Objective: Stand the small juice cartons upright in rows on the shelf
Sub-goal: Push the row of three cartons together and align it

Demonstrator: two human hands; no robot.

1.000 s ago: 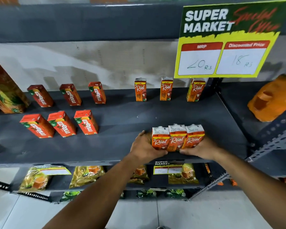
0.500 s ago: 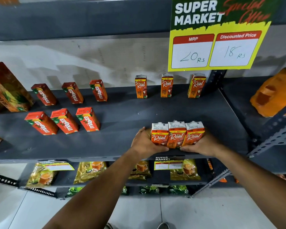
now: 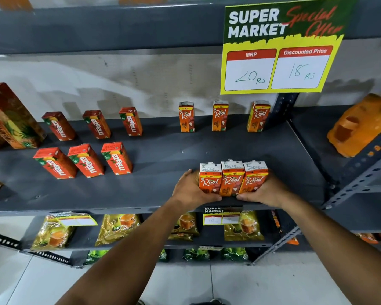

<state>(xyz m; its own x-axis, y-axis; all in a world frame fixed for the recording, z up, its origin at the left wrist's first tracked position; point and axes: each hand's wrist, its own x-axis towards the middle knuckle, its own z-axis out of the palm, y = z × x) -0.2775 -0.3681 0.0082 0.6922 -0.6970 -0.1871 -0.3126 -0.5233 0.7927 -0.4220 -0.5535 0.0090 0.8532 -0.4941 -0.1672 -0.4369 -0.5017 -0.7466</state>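
Where the grey shelf (image 3: 154, 192) runs wall to front edge, stock sits in two rows. Price sign (image 3: 279, 47) hangs above right end. Tall carton (image 3: 11, 119) at left end. Six Maaza cartons (image 3: 117, 158) left half, spaced apart, upright. Three Real cartons (image 3: 220, 116) along back edge, right half, apart. Near front edge, right half: trio (image 3: 232, 178) of Real cartons pressed side by side, upright. Left hand (image 3: 188, 190) and right hand (image 3: 266, 192) clamp the trio from both flanks.
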